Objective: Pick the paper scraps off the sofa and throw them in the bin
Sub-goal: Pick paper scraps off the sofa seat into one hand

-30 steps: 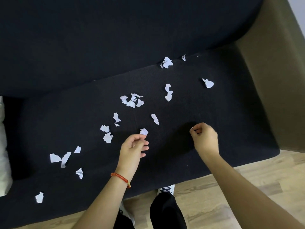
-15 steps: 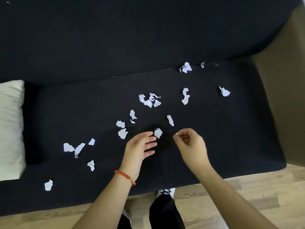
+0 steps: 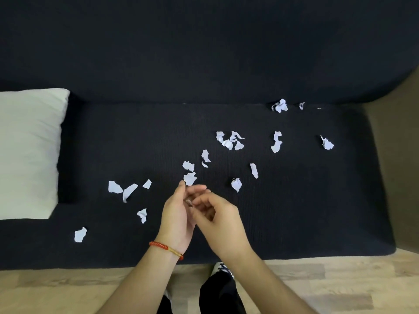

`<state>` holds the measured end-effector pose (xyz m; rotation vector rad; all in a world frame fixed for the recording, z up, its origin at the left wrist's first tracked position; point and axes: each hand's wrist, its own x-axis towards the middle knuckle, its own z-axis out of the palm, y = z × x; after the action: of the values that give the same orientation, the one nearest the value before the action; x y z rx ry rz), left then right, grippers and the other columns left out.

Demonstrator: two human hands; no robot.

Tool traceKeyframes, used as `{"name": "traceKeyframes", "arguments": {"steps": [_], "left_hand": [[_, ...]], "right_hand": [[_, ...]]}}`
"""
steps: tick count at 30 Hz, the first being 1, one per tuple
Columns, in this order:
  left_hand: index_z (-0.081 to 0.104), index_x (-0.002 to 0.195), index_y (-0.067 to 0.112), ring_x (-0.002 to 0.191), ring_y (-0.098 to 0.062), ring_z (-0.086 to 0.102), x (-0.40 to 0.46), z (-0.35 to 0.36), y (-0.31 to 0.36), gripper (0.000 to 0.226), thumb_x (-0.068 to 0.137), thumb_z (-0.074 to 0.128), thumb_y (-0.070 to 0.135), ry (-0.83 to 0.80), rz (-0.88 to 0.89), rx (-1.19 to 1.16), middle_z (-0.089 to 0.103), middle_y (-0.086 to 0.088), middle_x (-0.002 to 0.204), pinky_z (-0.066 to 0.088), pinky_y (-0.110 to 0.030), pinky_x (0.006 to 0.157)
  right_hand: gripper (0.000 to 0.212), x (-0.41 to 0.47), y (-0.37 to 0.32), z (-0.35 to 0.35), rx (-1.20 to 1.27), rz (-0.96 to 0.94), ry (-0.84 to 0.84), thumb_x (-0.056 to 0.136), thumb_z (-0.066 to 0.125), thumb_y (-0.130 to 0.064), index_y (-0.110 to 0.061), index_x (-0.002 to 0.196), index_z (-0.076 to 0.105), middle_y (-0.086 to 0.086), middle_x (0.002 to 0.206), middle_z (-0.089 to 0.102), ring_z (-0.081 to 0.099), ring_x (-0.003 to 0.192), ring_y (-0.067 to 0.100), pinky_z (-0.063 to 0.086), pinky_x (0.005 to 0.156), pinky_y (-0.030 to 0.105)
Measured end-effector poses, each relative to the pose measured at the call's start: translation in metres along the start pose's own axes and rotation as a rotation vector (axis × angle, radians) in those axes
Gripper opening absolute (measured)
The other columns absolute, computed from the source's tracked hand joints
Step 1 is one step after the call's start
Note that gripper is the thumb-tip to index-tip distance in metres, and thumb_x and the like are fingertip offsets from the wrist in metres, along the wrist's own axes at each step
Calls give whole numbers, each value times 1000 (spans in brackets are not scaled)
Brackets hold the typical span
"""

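Several white paper scraps lie scattered on the black sofa seat (image 3: 317, 200). The nearest scrap (image 3: 190, 179) sits just beyond my left thumb, another scrap (image 3: 236, 184) lies to the right, and a cluster of scraps (image 3: 230, 141) is farther back. My left hand (image 3: 176, 218) is held cupped with its palm turned right and its fingers apart. My right hand (image 3: 217, 218) touches it, fingertips pinched on a tiny scrap (image 3: 188, 202) at the left palm. No bin is in view.
A white pillow (image 3: 27, 150) rests on the sofa's left end. A brown armrest (image 3: 399, 166) bounds the right end. More scraps (image 3: 115, 187) lie left of my hands, and one scrap (image 3: 80, 234) lies near the front edge. Wooden floor (image 3: 317, 279) runs below.
My right hand has moved left with the pinched scrap and met my left hand, which turned its palm to it. The view shifted left, bringing the pillow in.
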<state>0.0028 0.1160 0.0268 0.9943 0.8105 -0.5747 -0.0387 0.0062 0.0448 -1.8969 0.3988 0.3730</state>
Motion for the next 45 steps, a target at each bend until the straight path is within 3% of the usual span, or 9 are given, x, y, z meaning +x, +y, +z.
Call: {"name": "traceKeyframes", "arguments": {"steps": [4, 9, 13, 18, 23, 29, 35, 40, 45], "left_hand": [[74, 89, 2, 84, -22, 75, -4, -8, 7, 51, 111, 43, 35, 9, 31, -71, 76, -14, 87, 61, -37, 76], [73, 106, -5, 91, -29, 79, -10, -15, 18, 51, 112, 40, 34, 1, 14, -60, 79, -21, 100, 66, -39, 78], [73, 110, -3, 98, -30, 79, -16, -19, 24, 51, 112, 39, 35, -13, 7, -35, 79, -21, 106, 64, -40, 87], [72, 114, -2, 99, -27, 79, -18, -19, 26, 50, 112, 40, 36, -13, 5, -25, 80, -17, 105, 64, -39, 89], [73, 113, -3, 97, -28, 79, -18, -15, 24, 49, 112, 40, 35, -4, 0, -22, 80, -18, 104, 65, -38, 87], [74, 107, -4, 95, -29, 79, -18, -13, 22, 49, 112, 42, 33, 16, 3, 10, 80, -18, 99, 63, -41, 87], [73, 107, -4, 96, -30, 79, -18, -11, 19, 50, 112, 42, 34, 45, -6, 20, 80, -19, 100, 62, -42, 87], [73, 109, -5, 96, -29, 79, -19, -8, 15, 49, 112, 42, 34, 56, -2, 38, 80, -18, 100, 61, -42, 88], [74, 107, -3, 94, -28, 80, -19, -11, 14, 50, 112, 42, 34, 80, -6, 65, 80, -18, 98, 61, -42, 86]], "right_hand": [[12, -5, -5, -5, -8, -152, 52, 95, 75, -15, -25, 102, 76, -13, 101, 72, 70, 90, 10, 58, 78, 23], [8, 25, 21, -37, -221, -50, 257, 96, 74, -16, -23, 100, 74, -12, 93, 67, 64, 76, 9, 57, 75, 28], [12, 53, 51, -59, -410, 73, 262, 98, 71, -28, -23, 109, 70, -7, 104, 62, 62, 76, 10, 60, 74, 37], [38, 66, 71, -63, -485, 189, 162, 95, 73, -39, -25, 129, 60, -4, 120, 56, 61, 86, 12, 51, 65, 26], [27, 67, 80, -55, -455, 146, 198, 99, 69, -34, -23, 122, 60, 1, 131, 57, 61, 77, 9, 59, 66, 33], [6, 74, 91, -45, -427, 105, 209, 104, 62, -21, -19, 109, 64, -7, 105, 55, 61, 123, 31, 46, 60, 17], [4, 79, 98, -47, -485, 80, 192, 103, 62, -17, -19, 104, 65, 1, 95, 64, 66, 78, 20, 62, 67, 43], [18, 78, 94, -46, -591, 21, 170, 98, 63, -3, -11, 113, 69, 1, 121, 56, 66, 84, 19, 62, 71, 34], [9, 80, 90, -49, -580, 87, 143, 100, 63, -7, -12, 106, 63, 3, 110, 60, 64, 82, 20, 59, 69, 37]]}}
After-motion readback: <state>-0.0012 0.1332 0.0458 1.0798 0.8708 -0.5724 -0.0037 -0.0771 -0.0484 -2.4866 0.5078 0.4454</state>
